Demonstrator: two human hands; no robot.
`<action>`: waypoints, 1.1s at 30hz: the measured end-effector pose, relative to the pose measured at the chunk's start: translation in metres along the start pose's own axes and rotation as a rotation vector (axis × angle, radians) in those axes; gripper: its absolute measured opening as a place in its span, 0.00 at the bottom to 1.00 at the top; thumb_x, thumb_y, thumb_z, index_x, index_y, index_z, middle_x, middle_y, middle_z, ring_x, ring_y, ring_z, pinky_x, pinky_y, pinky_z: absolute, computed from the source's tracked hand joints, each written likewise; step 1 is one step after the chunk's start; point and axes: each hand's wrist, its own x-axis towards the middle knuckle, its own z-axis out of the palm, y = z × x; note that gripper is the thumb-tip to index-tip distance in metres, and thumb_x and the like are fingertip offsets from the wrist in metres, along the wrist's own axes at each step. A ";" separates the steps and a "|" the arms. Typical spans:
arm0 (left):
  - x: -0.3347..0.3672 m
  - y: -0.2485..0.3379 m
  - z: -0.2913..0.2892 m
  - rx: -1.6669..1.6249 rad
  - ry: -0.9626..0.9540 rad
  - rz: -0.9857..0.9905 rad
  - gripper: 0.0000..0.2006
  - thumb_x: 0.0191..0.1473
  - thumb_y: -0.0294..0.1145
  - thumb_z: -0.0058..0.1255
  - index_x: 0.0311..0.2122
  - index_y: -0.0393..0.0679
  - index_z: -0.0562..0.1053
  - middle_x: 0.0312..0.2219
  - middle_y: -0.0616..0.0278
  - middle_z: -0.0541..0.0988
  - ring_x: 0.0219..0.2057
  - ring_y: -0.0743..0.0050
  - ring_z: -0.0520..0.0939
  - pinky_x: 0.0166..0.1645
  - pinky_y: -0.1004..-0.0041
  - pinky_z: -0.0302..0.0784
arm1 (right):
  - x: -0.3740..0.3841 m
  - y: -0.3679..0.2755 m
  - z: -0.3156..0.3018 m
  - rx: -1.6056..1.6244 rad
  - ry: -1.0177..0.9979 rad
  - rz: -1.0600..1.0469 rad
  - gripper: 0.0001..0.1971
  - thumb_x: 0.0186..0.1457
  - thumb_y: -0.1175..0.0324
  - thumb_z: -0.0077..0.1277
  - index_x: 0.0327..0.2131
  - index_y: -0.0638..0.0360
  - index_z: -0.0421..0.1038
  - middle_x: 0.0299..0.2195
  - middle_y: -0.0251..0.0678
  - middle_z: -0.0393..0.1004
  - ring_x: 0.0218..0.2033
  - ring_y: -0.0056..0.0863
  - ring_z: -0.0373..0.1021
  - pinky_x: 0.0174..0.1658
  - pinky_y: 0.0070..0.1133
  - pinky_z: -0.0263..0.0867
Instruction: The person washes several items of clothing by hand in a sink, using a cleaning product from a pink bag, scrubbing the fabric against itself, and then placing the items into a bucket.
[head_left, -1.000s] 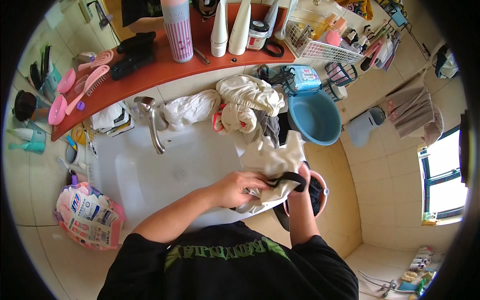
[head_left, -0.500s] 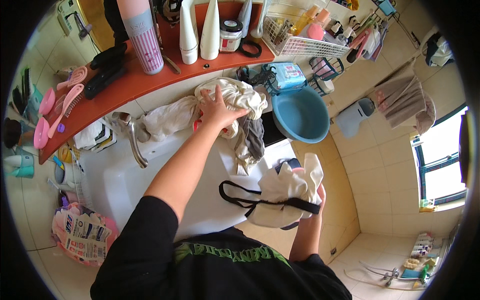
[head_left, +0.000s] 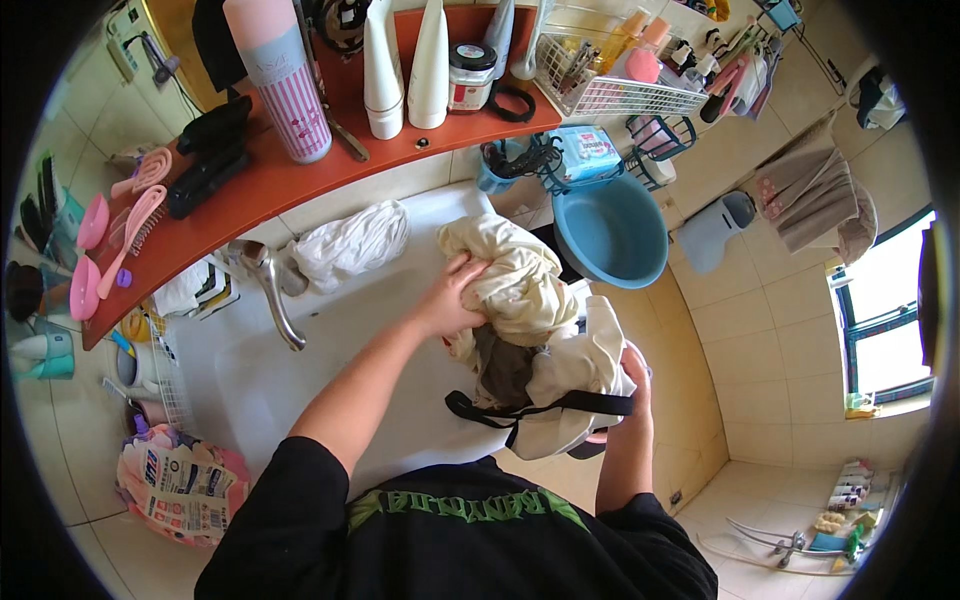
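Observation:
My left hand (head_left: pixel 452 297) grips a bunched cream garment (head_left: pixel 515 270), its fingers pressed into the folds. Beneath that garment hangs a grey-brown cloth (head_left: pixel 503 365), touching the white garment with black straps (head_left: pixel 590 360). My right hand (head_left: pixel 637 380) holds this strapped garment from its right side; my fingers are partly hidden behind the fabric. Both bundles meet above the right edge of the white sink (head_left: pixel 370 345). Another white cloth (head_left: pixel 352 245) lies crumpled at the sink's back, to the right of the faucet (head_left: pixel 275 295).
A red-brown shelf (head_left: pixel 400 150) with bottles, a jar and hairbrushes curves behind the sink. To the right are a blue basin (head_left: pixel 610 235) and a wire basket (head_left: pixel 620 90) of toiletries. A pink-and-white plastic package (head_left: pixel 185 490) sits at lower left.
My left hand has lifted the cream garment and grey-brown cloth off the sink's back edge and brought them nearer, against the strapped garment in my right hand. The crumpled white cloth stays behind.

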 end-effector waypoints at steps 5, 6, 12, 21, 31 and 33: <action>-0.015 0.046 -0.068 0.134 0.063 0.111 0.47 0.30 0.42 0.65 0.57 0.49 0.54 0.59 0.55 0.46 0.57 0.57 0.55 0.57 0.64 0.55 | 0.007 -0.028 -0.014 0.309 -0.166 0.228 0.12 0.48 0.72 0.44 0.36 0.68 0.68 0.34 0.46 0.72 0.33 0.36 0.71 0.39 0.28 0.69; -0.023 0.064 -0.072 -0.200 -0.042 0.095 0.48 0.30 0.44 0.64 0.58 0.50 0.52 0.58 0.56 0.48 0.57 0.58 0.56 0.56 0.63 0.56 | -0.009 -0.054 0.027 0.311 -0.226 0.285 0.16 0.51 0.68 0.40 0.42 0.68 0.65 0.38 0.47 0.71 0.38 0.37 0.70 0.42 0.30 0.68; -0.031 0.085 -0.055 -0.637 0.236 0.142 0.34 0.33 0.21 0.55 0.51 0.36 0.59 0.39 0.58 0.71 0.41 0.71 0.72 0.45 0.74 0.68 | 0.018 -0.042 0.167 0.220 -0.504 0.240 0.25 0.52 0.56 0.47 0.50 0.59 0.57 0.39 0.34 0.68 0.41 0.23 0.65 0.40 0.22 0.63; 0.049 0.019 -0.058 0.805 0.131 -0.229 0.32 0.36 0.31 0.55 0.52 0.47 0.61 0.51 0.44 0.59 0.53 0.44 0.59 0.54 0.55 0.57 | 0.042 0.028 -0.011 -0.652 -0.161 0.154 0.14 0.48 0.66 0.52 0.37 0.65 0.69 0.27 0.31 0.72 0.32 0.20 0.68 0.35 0.15 0.63; 0.037 0.044 0.004 0.209 0.083 0.021 0.18 0.37 0.32 0.56 0.37 0.39 0.72 0.36 0.52 0.74 0.37 0.58 0.76 0.41 0.66 0.70 | -0.020 0.070 0.055 -1.146 -0.239 -0.562 0.30 0.30 0.60 0.63 0.39 0.65 0.65 0.48 0.55 0.58 0.48 0.52 0.57 0.50 0.35 0.55; 0.042 0.026 -0.010 0.134 0.510 0.210 0.10 0.38 0.25 0.53 0.30 0.36 0.71 0.23 0.54 0.76 0.24 0.61 0.77 0.30 0.71 0.70 | -0.004 0.082 0.047 -1.088 -0.201 -0.586 0.21 0.32 0.66 0.61 0.32 0.66 0.68 0.48 0.56 0.59 0.47 0.52 0.59 0.49 0.35 0.57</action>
